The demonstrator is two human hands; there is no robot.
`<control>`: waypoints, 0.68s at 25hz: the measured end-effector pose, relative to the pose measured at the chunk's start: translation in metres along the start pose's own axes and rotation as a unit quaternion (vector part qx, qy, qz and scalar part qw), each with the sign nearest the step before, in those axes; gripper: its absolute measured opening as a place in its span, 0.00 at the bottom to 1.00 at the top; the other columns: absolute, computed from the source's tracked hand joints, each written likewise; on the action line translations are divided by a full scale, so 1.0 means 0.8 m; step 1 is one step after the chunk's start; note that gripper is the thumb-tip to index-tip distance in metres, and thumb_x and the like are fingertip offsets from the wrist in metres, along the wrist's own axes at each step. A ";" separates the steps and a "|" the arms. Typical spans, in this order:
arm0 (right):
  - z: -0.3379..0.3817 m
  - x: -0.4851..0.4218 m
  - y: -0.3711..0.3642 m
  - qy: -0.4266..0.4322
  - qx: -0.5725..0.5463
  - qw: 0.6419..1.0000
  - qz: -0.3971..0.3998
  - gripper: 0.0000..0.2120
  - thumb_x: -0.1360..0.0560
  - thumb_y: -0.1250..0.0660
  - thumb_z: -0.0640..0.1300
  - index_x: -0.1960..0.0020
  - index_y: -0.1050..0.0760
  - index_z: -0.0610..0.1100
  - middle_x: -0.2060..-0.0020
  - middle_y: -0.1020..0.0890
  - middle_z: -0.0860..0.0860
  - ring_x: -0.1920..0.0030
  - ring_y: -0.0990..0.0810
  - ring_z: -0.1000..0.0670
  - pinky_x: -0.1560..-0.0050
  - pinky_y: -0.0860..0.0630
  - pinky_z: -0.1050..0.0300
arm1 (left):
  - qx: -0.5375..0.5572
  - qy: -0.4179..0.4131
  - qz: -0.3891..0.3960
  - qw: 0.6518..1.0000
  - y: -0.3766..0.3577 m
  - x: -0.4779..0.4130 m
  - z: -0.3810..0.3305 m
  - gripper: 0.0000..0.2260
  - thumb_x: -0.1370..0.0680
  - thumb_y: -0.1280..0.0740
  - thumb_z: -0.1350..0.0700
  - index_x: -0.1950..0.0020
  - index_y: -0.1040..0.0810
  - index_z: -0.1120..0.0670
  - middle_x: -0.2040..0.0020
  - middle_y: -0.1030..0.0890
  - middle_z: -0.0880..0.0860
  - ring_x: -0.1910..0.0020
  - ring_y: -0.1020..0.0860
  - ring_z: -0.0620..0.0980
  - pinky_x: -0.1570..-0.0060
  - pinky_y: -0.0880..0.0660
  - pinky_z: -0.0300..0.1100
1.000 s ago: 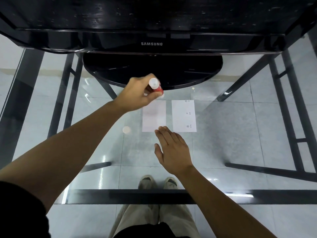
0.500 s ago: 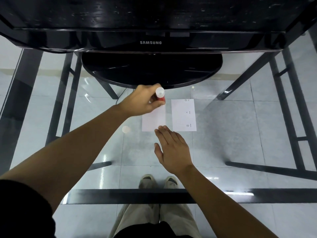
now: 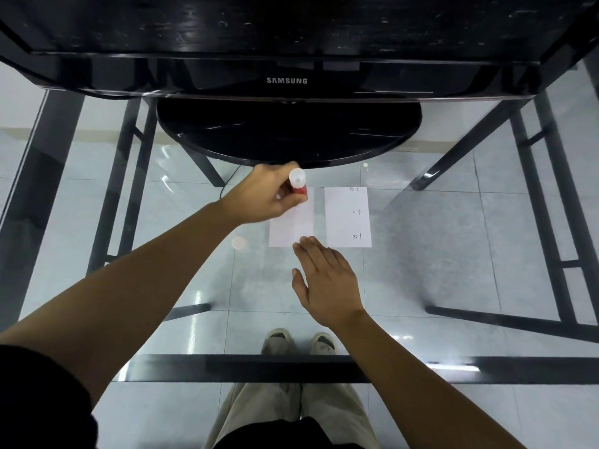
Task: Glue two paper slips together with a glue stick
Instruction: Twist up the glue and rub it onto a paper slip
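Left hand (image 3: 264,197) clamps the glue stick (image 3: 299,186) on the left slip (image 3: 291,226); right fingers (image 3: 309,251) flat, pinning its edge; stroke evenly, press lightly.

Left hand (image 3: 264,197) holds glue stick (image 3: 298,185) upright on left slip (image 3: 291,225); right hand (image 3: 327,283) lies flat at that slip's near edge.

office or home desk | glass table (image 3: 453,254) | Samsung monitor (image 3: 287,81) | tiled floor (image 3: 534,222)

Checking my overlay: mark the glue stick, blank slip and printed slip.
glue stick (image 3: 300,189), head view, red barrel.
blank slip (image 3: 285,233), head view, bare lower half.
printed slip (image 3: 346,218), head view, its middle.
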State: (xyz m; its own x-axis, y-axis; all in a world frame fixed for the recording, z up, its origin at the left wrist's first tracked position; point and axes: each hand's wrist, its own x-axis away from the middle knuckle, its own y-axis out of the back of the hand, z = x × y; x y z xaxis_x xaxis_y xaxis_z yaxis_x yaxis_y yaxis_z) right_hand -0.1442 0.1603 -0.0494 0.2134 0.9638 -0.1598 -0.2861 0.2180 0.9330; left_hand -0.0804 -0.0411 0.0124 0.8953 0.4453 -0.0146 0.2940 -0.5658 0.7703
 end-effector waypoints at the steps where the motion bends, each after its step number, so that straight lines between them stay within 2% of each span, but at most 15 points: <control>1: 0.000 0.000 0.000 0.000 0.001 1.000 -0.001 0.20 0.26 0.35 0.47 0.37 0.25 0.40 0.39 0.21 0.45 0.37 0.24 0.47 0.39 0.27 0.50 | 0.007 0.005 -0.013 1.000 0.003 -0.004 0.002 0.11 0.26 0.29 0.55 0.50 0.25 0.60 0.55 0.18 0.55 0.57 0.19 0.53 0.56 0.20 0.48; 4: 0.000 0.000 0.001 -0.001 0.001 1.000 0.000 0.20 0.26 0.35 0.47 0.37 0.25 0.40 0.39 0.21 0.45 0.37 0.24 0.47 0.39 0.27 0.50 | 0.033 -0.006 -0.056 0.998 0.002 0.017 -0.001 0.10 0.28 0.28 0.55 0.51 0.24 0.58 0.58 0.21 0.46 0.60 0.21 0.46 0.58 0.24 0.27; 6: 0.000 -0.001 0.001 -0.004 0.002 1.000 0.003 0.20 0.26 0.35 0.48 0.37 0.26 0.41 0.39 0.21 0.45 0.37 0.24 0.46 0.39 0.27 0.49 | 0.043 -0.009 -0.035 0.998 -0.004 0.043 -0.004 0.09 0.27 0.28 0.55 0.52 0.23 0.57 0.58 0.20 0.45 0.61 0.20 0.44 0.58 0.26 0.24; 11: 0.002 -0.001 0.004 -0.004 0.007 1.000 0.011 0.20 0.26 0.35 0.48 0.37 0.25 0.41 0.39 0.21 0.45 0.38 0.23 0.46 0.40 0.26 0.48 | 0.027 -0.006 0.006 1.000 -0.005 0.052 0.006 0.09 0.26 0.29 0.55 0.51 0.24 0.59 0.56 0.16 0.52 0.60 0.18 0.50 0.55 0.21 0.42; 17: 0.000 0.000 0.004 0.006 0.003 1.000 -0.002 0.19 0.26 0.34 0.46 0.38 0.25 0.39 0.40 0.21 0.44 0.38 0.24 0.46 0.40 0.25 0.50 | -0.014 0.018 -0.013 1.000 0.011 0.010 0.015 0.12 0.26 0.30 0.54 0.49 0.26 0.59 0.54 0.18 0.57 0.57 0.19 0.55 0.54 0.21 0.51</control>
State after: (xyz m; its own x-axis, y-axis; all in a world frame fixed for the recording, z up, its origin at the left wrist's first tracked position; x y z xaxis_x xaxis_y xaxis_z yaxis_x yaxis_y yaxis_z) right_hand -0.1451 0.1607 -0.0466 0.2030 0.9647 -0.1677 -0.2802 0.2214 0.9341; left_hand -0.0669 -0.0512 0.0115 0.8746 0.4848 -0.0126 0.3075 -0.5343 0.7874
